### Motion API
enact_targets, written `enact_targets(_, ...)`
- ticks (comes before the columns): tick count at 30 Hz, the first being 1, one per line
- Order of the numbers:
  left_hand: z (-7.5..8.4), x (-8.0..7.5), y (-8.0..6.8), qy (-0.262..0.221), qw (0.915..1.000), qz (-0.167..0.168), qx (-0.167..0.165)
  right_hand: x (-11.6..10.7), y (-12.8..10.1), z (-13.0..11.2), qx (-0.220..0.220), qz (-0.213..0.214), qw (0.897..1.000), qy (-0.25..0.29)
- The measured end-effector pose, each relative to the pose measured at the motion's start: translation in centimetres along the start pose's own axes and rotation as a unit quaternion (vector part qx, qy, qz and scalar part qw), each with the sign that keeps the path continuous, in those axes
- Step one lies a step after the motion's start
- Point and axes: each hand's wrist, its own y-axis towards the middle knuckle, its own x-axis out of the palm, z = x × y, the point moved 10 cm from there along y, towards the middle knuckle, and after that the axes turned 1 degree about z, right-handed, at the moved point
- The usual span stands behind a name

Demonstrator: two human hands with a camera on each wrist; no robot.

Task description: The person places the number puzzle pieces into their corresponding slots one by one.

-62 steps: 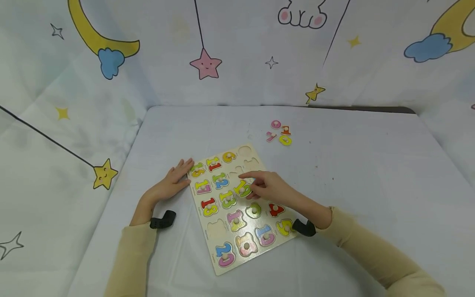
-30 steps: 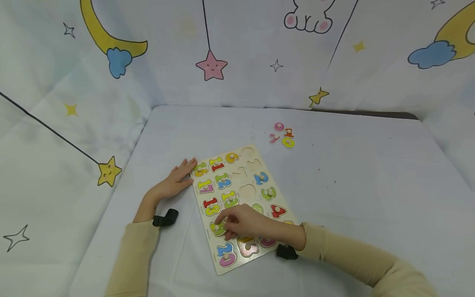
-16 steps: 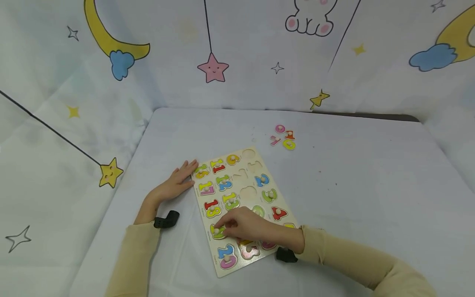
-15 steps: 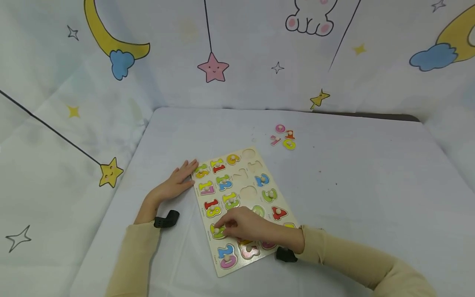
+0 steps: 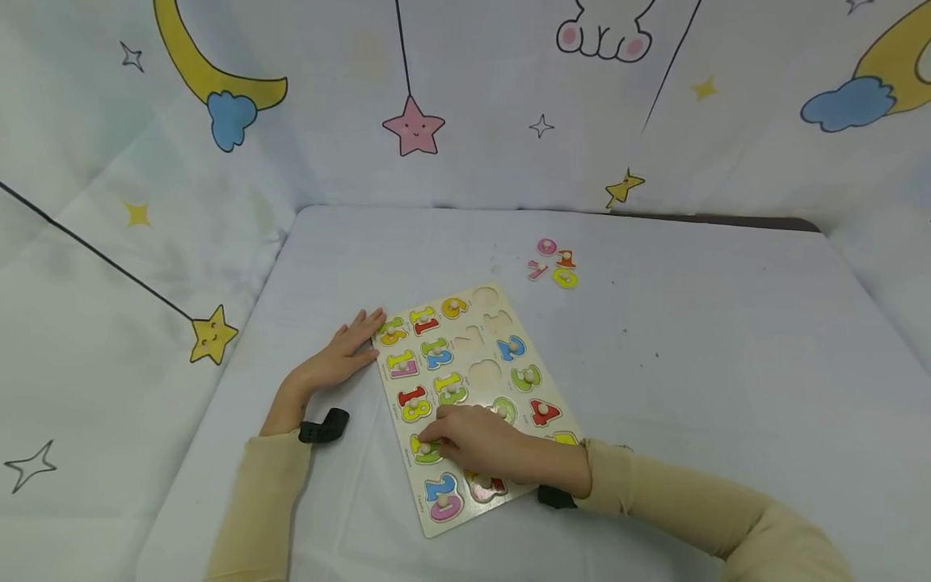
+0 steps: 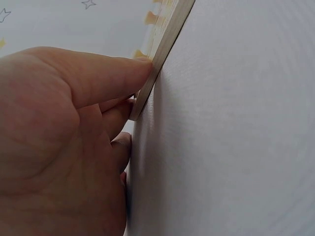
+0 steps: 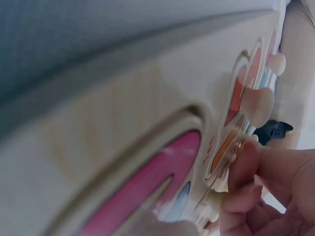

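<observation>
A wooden number puzzle board (image 5: 486,375) lies tilted on the white cloth, its colourful number pieces fitted with small round knobs. My right hand (image 5: 483,440) is over the lower left part, thumb and fingers curled at the knob of the yellow-and-green 19 piece (image 5: 424,451), which sits in its slot and is partly covered. In the right wrist view, curled fingers (image 7: 241,196) are close above the board surface. My left hand (image 5: 338,356) lies with straight fingers at the board's upper left corner. The left wrist view has its thumb (image 6: 113,76) against the wooden edge.
Beyond the board lie several loose pieces: a pink round one (image 5: 547,246), an orange 1 (image 5: 566,259), a pink 7 (image 5: 537,269) and a yellow 0 (image 5: 564,278). Bare-wood recesses (image 5: 484,375) show on the board. A printed cloth backdrop (image 5: 473,81) stands behind.
My right hand has carried the 19 piece from the board's middle down to the lower left slot. Since then its fingers have shifted only slightly at the knob. My left hand stays at the corner.
</observation>
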Motion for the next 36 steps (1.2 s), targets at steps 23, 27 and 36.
enact_targets(23, -0.2, -0.2, 0.1, 0.005, 0.9999, -0.004, -0.008, -6.9, -2.1, 3.0, 0.028, 0.019, 0.998, 0.053)
enact_targets(27, -0.1, -0.2, 0.1, 0.006, 1.0, -0.003, -0.005, -10.1, -2.8, 7.7, 0.071, 0.07, 0.994, -0.032)
enact_targets(36, -0.3, 0.0, 0.0, 0.001, 1.0, 0.002, 0.003, -13.7, -3.2, 18.4, 0.175, 0.082, 0.968, -0.161)
